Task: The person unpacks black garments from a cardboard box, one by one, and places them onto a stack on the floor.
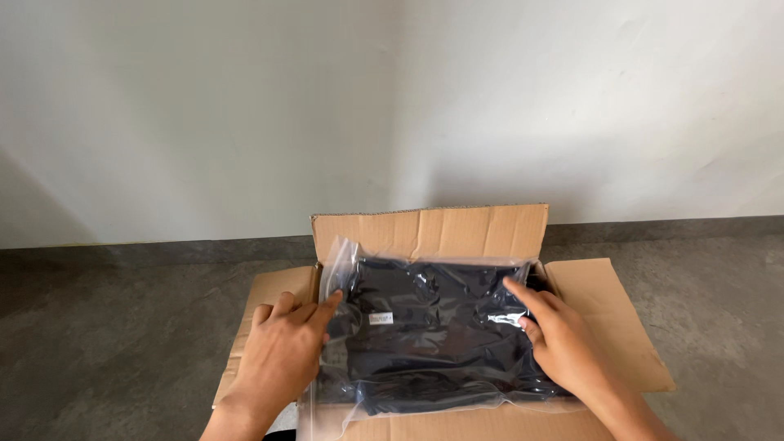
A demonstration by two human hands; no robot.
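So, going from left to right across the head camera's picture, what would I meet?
Grey concrete floor → left brown cardboard box flap → left hand → dark folded garment in a clear plastic bag → right hand → right brown cardboard box flap.

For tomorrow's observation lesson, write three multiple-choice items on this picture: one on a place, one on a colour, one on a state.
1. Where does the plastic-wrapped garment lie?
A. On the floor beside the box
B. In the open cardboard box
C. Against the wall

2. What colour is the folded garment inside the clear bag?
A. Dark navy to black
B. Red
C. White

3. How do the box flaps stand?
A. Taped shut
B. Folded inward
C. Opened outward

Answers:
1 B, the package fills the box's opening.
2 A, dark cloth shows through the shiny film.
3 C, the flaps spread out on all sides while the left hand and right hand rest on the package's edges.
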